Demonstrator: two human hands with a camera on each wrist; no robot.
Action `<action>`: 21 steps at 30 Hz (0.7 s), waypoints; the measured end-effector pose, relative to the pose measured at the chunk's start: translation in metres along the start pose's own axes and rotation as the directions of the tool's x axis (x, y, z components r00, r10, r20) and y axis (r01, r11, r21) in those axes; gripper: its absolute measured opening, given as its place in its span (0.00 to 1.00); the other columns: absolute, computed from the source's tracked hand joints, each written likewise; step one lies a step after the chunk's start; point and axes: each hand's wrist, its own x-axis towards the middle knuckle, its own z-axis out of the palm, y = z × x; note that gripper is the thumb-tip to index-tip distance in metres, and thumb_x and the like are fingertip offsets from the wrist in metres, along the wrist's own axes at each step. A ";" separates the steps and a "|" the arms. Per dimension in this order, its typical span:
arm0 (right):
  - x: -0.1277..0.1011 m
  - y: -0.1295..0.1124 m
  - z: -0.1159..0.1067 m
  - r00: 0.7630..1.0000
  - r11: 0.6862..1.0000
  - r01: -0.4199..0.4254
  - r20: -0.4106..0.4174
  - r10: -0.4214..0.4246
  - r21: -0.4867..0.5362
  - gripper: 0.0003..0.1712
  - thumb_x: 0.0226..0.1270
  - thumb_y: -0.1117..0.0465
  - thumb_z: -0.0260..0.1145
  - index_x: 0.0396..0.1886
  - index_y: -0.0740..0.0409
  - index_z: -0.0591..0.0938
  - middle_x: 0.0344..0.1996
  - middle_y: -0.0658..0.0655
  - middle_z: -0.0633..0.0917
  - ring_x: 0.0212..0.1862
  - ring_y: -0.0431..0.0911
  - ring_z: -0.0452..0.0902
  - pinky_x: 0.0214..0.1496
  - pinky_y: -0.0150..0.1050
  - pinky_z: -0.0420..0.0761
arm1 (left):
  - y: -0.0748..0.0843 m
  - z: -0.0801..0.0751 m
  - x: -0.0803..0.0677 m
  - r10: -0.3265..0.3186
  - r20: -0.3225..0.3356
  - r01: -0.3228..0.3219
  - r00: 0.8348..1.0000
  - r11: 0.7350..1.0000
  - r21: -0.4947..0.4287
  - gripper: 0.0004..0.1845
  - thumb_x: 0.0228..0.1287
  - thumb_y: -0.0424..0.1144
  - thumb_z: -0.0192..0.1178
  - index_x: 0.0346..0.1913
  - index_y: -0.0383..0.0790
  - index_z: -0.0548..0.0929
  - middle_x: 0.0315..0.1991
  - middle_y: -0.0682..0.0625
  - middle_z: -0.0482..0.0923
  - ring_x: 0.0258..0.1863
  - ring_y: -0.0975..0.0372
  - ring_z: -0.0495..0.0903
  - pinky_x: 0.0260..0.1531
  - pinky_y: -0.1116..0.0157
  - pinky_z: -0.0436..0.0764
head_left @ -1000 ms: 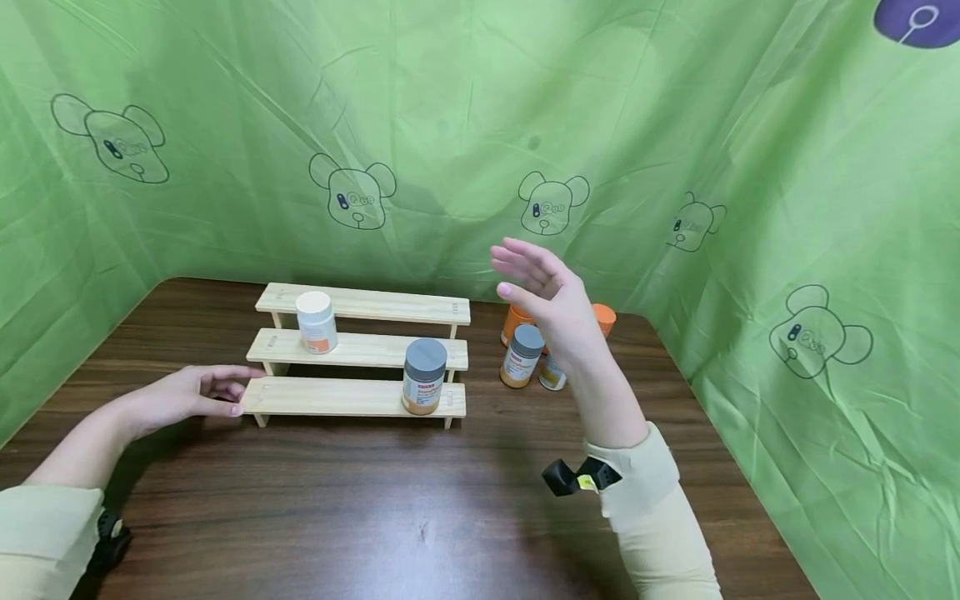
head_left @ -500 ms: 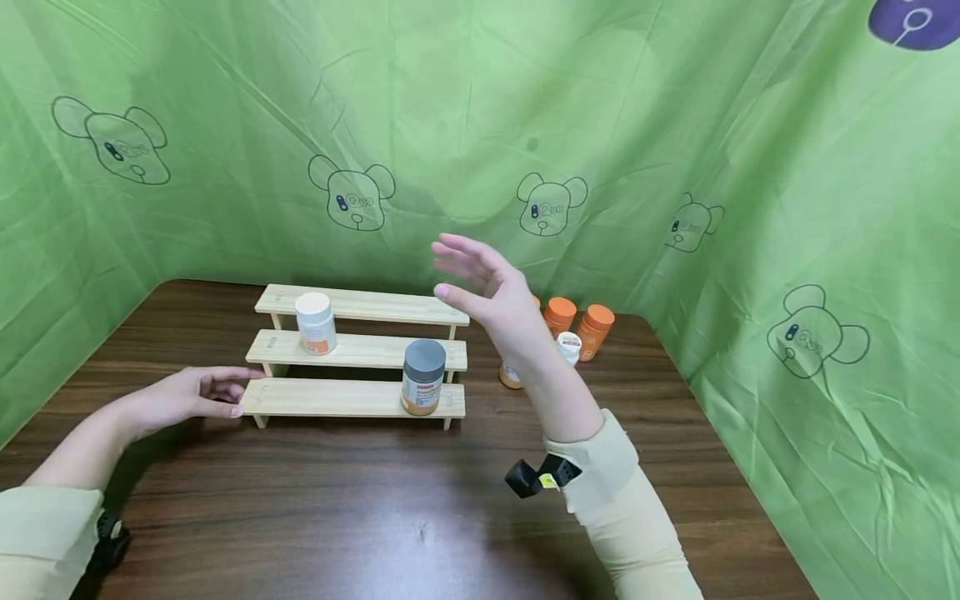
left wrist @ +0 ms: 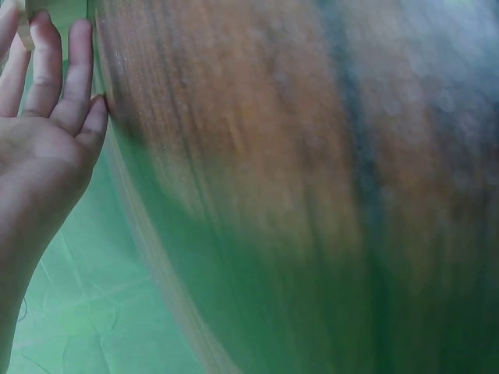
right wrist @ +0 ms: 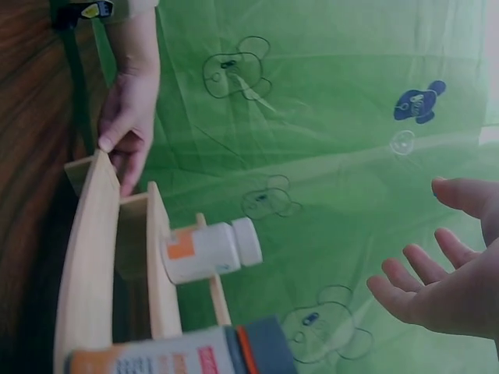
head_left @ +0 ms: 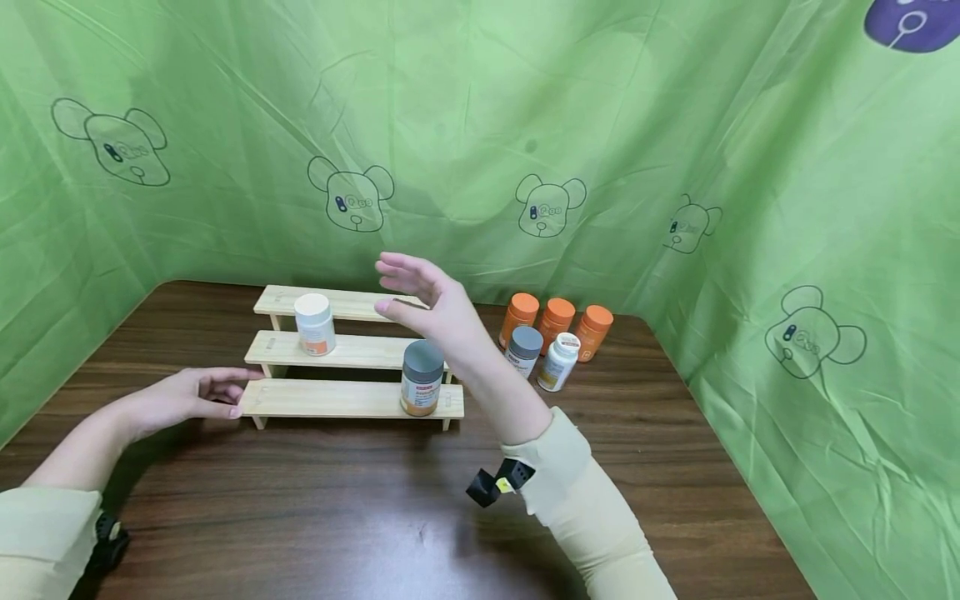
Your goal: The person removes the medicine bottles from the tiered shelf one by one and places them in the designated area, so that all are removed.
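A three-step wooden shelf point(head_left: 352, 352) stands on the dark wooden table point(head_left: 360, 500). On its middle step is a white bottle point(head_left: 315, 323) with an orange label, and on its lowest step a grey-lidded jar point(head_left: 422, 377). My right hand point(head_left: 411, 293) hovers open above that jar, fingers spread, holding nothing. My left hand point(head_left: 213, 392) rests on the table with relaxed fingers touching the left end of the lowest step. In the right wrist view I see the right hand point(right wrist: 448, 288), the white bottle point(right wrist: 207, 249), the jar point(right wrist: 203, 354) and the left hand point(right wrist: 129, 117) at the shelf point(right wrist: 90, 265).
Right of the shelf stand three orange bottles point(head_left: 556, 321), a grey-lidded jar point(head_left: 522, 350) and a small white bottle point(head_left: 558, 361). Green printed cloth point(head_left: 675, 167) walls in the table at the back and both sides. The left wrist view shows only the left hand point(left wrist: 47, 117) and blurred tabletop point(left wrist: 273, 156).
My right hand has swung left, from in front of the group of bottles to above the shelf and its grey-lidded jar. The left hand has stayed put.
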 end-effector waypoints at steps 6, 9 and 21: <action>0.006 0.010 0.019 0.999 0.999 -0.037 -0.013 0.037 0.011 0.31 0.59 0.68 0.68 0.63 0.52 0.73 0.59 0.49 0.77 0.63 0.46 0.70 0.58 0.35 0.73 | -0.001 0.000 0.001 0.004 0.005 -0.004 1.000 1.000 -0.003 0.33 0.61 0.39 0.63 0.67 0.35 0.65 0.45 0.45 0.79 0.42 0.67 0.78 0.40 0.70 0.75; 0.010 0.017 0.028 0.998 0.999 -0.054 -0.032 0.054 0.002 0.32 0.57 0.67 0.70 0.62 0.49 0.74 0.58 0.47 0.78 0.62 0.43 0.70 0.59 0.37 0.72 | -0.001 0.001 0.001 0.003 0.007 -0.003 1.000 1.000 -0.006 0.33 0.61 0.39 0.63 0.67 0.35 0.64 0.45 0.45 0.79 0.42 0.67 0.78 0.40 0.70 0.75; 0.023 0.054 0.060 0.988 0.992 -0.124 -0.099 0.120 -0.033 0.32 0.55 0.65 0.72 0.60 0.44 0.76 0.57 0.42 0.76 0.62 0.42 0.69 0.56 0.36 0.73 | 0.002 0.000 0.000 0.010 0.011 -0.010 1.000 1.000 -0.013 0.32 0.62 0.38 0.62 0.67 0.33 0.64 0.45 0.46 0.80 0.42 0.68 0.79 0.40 0.70 0.76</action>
